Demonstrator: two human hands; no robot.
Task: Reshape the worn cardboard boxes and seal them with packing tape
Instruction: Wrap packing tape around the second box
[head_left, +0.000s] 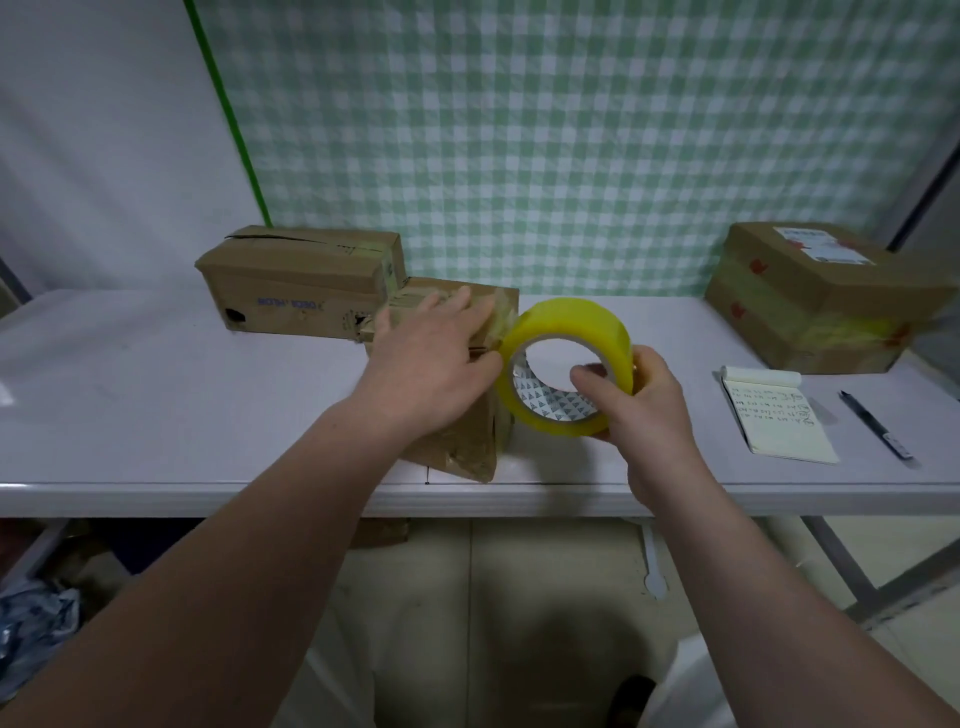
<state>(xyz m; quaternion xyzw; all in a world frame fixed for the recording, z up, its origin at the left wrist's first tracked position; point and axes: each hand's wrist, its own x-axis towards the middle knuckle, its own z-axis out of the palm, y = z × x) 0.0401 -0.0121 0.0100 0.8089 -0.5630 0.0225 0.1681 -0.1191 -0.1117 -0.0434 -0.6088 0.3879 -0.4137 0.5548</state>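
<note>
Head view, table (156, 405), near edge to far.

- Small box (457, 447), middle of near edge, closed, contents hidden. Left hand (436, 358) lies flat on its top, fingers straight.
- Tape roll (566, 317), yellow, held just beside box. Right hand (639, 400) grips it, thumb inside the core.
- Notepad (774, 421), pen (875, 423), right side. Handwriting unreadable.
- Long box (296, 291), far left. Blue print inverted, illegible.
- Taped box (800, 306), far right corner. White label, unreadable.

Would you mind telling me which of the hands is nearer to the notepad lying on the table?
The right hand: it holds the yellow tape roll just left of the notepad. The left hand lies farther left, flat on the middle box.
</note>
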